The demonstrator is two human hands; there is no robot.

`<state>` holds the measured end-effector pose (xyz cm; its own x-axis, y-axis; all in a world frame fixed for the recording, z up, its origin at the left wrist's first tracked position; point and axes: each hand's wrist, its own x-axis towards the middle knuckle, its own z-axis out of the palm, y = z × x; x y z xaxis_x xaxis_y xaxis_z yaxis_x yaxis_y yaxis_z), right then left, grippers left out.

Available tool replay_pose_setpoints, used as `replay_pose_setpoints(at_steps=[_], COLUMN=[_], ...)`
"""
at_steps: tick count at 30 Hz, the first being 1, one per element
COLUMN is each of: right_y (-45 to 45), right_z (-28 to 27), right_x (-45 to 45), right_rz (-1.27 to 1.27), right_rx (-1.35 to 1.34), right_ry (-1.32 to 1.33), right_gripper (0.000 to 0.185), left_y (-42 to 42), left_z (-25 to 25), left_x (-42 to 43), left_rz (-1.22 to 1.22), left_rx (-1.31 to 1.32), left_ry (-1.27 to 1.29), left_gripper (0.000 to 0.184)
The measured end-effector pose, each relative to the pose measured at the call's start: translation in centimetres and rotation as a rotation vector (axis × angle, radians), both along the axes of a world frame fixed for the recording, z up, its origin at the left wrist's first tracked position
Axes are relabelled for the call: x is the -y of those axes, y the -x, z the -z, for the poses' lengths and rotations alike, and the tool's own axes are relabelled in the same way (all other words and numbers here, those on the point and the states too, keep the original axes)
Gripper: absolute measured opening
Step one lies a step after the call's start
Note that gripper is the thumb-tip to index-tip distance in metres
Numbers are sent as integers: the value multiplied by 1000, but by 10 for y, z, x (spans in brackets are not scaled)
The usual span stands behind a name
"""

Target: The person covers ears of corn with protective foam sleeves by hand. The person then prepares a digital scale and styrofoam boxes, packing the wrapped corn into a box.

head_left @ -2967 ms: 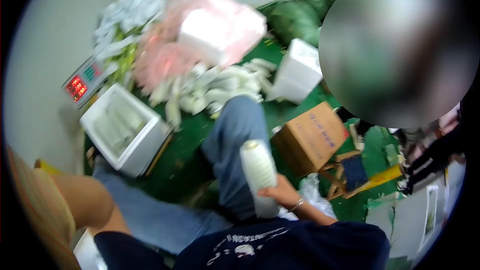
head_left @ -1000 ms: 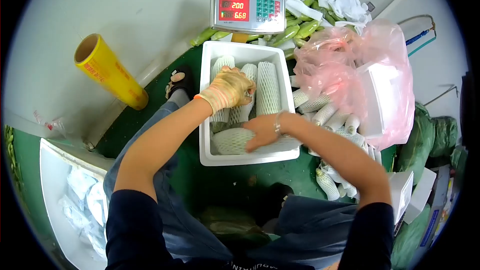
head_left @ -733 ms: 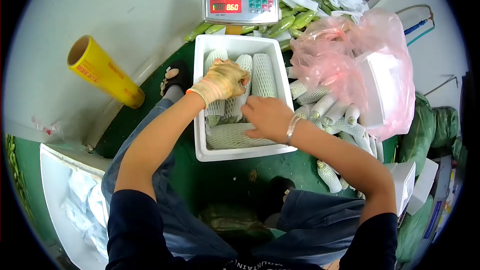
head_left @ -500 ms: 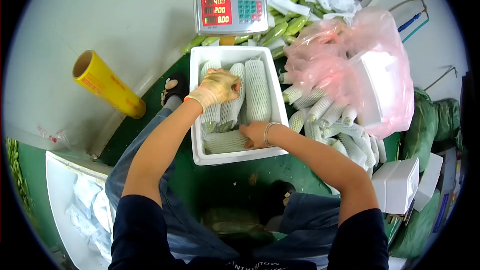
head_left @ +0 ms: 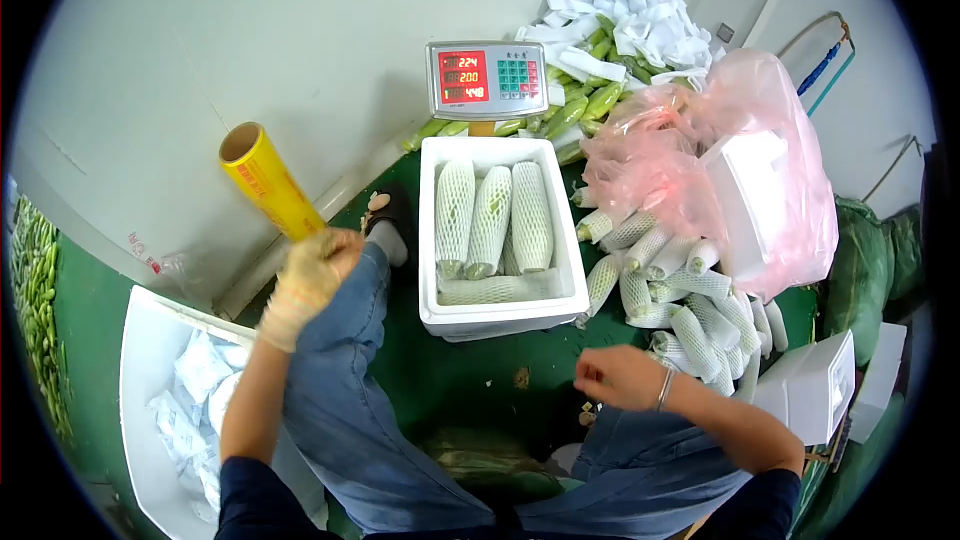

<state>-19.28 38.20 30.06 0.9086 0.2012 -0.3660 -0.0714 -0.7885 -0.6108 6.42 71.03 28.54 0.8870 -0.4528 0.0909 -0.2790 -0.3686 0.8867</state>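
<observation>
A white foam box stands in front of me, holding several long green vegetables in white foam net sleeves. Most lie lengthwise side by side; one lies crosswise at the near end. My left hand, in a thin yellowish glove, is left of the box above my knee, by the lower end of a yellow roll. Its fingers are curled, and I see nothing in them. My right hand is off the box's near right corner, fingers curled in, nothing visible in it.
A scale display with lit red digits stands behind the box. To the right lie a pile of sleeved vegetables and a pink plastic bag. Bare vegetables and white sleeves lie behind. A white bin with ice packs stands left.
Both hands have left the box: my left hand moved left and nearer me, my right hand right and nearer me. The scale's digits changed, from 4.00 to 2.24 on top.
</observation>
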Motion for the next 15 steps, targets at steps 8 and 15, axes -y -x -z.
replay_pose_setpoints(at_steps=[8,15], right_y=[-7,-151], right_z=[14,111], right_x=[-9,76], right_rz=[143,639], right_rx=[158,13], right_ry=[-18,-54], right_gripper=[20,91], left_y=[37,1], left_z=[22,36], left_x=[-9,54], left_rz=[208,162], left_rx=[-28,-244], left_ry=[-533,-534], left_gripper=[34,87])
